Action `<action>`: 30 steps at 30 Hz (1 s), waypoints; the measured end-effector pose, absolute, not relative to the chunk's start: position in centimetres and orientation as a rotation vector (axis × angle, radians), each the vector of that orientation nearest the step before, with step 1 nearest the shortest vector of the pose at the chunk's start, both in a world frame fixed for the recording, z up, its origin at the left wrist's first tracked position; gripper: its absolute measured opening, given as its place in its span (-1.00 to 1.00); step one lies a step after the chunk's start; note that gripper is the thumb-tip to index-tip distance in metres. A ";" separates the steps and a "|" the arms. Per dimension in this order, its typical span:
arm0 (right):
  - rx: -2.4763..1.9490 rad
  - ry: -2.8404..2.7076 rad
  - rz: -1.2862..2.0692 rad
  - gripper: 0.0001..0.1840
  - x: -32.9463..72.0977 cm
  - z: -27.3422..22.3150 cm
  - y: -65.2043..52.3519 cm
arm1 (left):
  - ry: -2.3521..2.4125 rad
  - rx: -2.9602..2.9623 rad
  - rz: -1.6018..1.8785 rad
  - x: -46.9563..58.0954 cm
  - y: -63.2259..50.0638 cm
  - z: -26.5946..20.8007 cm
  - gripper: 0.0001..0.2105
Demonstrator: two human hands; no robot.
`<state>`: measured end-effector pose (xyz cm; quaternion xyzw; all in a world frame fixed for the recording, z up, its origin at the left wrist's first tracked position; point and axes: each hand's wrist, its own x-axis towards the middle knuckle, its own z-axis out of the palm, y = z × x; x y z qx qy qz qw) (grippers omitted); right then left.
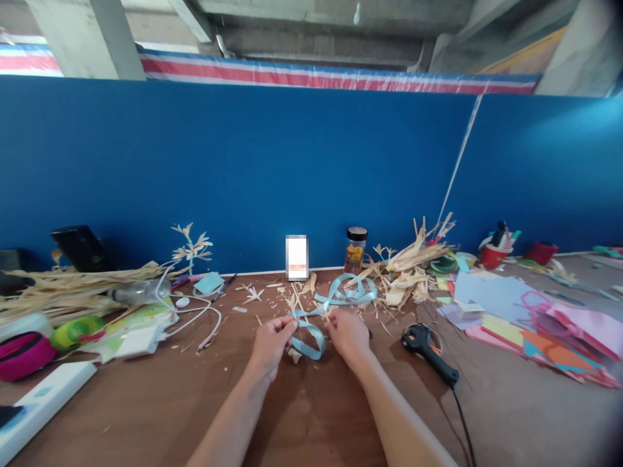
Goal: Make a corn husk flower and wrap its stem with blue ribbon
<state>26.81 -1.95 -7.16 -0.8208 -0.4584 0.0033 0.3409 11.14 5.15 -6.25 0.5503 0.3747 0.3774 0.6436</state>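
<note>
A light blue ribbon [341, 295] lies in loops on the brown table [311, 415], amid dried straw pieces. My left hand [270, 342] pinches the ribbon at a small loop near the table's middle. My right hand [346, 334] pinches the same ribbon just to the right, close to the left hand. A loop of ribbon [311, 347] hangs between the two hands, and the rest trails back toward a jar.
A black glue gun [428, 350] with its cord lies right of my hands. Coloured paper sheets [530, 331] and a pink bag [579, 321] fill the right side. Straw bundles [409, 269], a jar [355, 250], a white charger with cable [146, 337] and a blue partition wall [243, 168] stand behind.
</note>
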 end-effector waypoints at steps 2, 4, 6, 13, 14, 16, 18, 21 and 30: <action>-2.107 -1.210 -0.105 -0.92 26.4 -6.9 -2.1 | 0.844 1.253 0.847 11.1 5.1 -6.2 -0.66; -1.928 -1.207 -0.141 -0.85 25.6 -6.4 -2.1 | 0.836 1.256 0.837 11.1 5.0 -6.0 -0.68; -1.700 -1.211 0.019 -0.78 24.8 -5.8 -2.0 | 0.819 1.278 0.819 11.1 4.9 -5.8 -0.70; -1.405 -1.281 0.568 -0.72 23.7 -5.8 -1.5 | 0.793 1.390 0.770 11.2 4.6 -5.4 -0.71; -1.403 -1.273 0.588 -0.73 23.8 -6.0 -1.5 | 0.804 1.402 0.764 11.2 4.6 -5.5 -0.71; -1.387 -1.254 0.622 -0.77 23.9 -6.3 -1.5 | 0.808 1.416 0.758 11.3 4.6 -5.6 -0.70; -1.372 -1.241 0.678 -0.79 23.9 -6.5 -1.4 | 0.792 1.424 0.753 11.3 4.7 -5.7 -0.70; -1.387 -1.212 0.774 -0.76 23.9 -6.7 -1.4 | 0.785 1.450 0.748 11.2 4.8 -5.9 -0.69; -1.707 -1.313 0.599 -0.85 23.8 -5.8 -1.8 | 0.820 1.545 0.745 11.6 5.0 -6.9 -0.75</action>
